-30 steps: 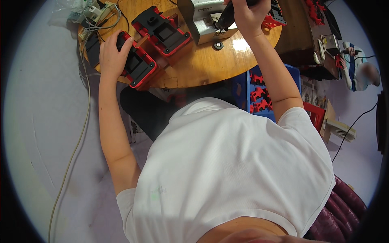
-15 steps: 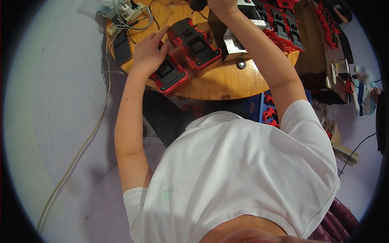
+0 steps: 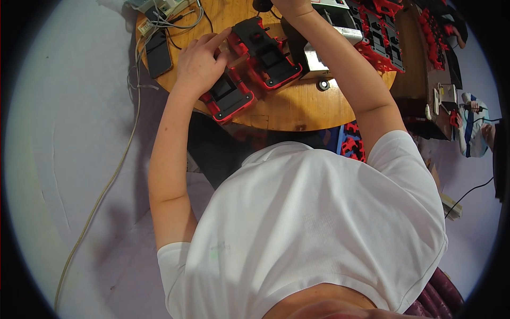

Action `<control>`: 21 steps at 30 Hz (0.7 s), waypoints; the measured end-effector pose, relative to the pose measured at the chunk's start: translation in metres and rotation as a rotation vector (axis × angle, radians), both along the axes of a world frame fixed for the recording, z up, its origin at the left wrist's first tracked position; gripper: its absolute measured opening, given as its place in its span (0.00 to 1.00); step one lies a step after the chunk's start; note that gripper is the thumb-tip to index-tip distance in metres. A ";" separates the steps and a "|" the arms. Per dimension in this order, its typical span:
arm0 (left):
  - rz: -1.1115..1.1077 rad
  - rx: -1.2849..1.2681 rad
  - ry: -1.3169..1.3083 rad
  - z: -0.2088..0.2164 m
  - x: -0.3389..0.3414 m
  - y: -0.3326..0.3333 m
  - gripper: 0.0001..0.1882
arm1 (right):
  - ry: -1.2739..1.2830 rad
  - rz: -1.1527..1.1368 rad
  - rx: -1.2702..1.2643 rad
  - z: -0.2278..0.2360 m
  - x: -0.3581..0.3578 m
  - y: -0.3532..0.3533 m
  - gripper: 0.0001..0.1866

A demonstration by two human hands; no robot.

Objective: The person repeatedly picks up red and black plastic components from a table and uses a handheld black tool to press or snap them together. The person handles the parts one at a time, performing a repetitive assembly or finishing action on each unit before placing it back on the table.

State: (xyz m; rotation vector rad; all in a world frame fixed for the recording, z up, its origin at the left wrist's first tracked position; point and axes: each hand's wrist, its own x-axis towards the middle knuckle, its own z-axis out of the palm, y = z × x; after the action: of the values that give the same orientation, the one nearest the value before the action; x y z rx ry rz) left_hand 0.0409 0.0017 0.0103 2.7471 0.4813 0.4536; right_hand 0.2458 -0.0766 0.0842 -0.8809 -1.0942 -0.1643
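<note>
One casing [image 3: 232, 100] sits part-hidden — left hand [image 3: 200, 66] over it.

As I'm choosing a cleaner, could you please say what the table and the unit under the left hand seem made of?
Table: probably varnished wood, given its brown grain and glossy sheen. Unit: likely moulded plastic, matte, judging by its even red and black colouring.

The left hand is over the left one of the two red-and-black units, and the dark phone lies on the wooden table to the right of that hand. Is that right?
Not quite: the dark phone lies on the wooden table to the left of the left hand, as the head view shows.
</note>
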 end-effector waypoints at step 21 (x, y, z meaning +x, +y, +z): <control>-0.019 -0.014 -0.067 -0.008 0.004 0.006 0.25 | 0.010 -0.200 -0.117 -0.016 0.016 -0.163 0.18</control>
State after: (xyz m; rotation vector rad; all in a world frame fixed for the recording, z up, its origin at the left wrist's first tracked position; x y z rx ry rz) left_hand 0.0445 0.0079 0.0027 2.7112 0.4403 0.5334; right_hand 0.2616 -0.2394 0.0678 -1.0952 -1.0137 -0.2636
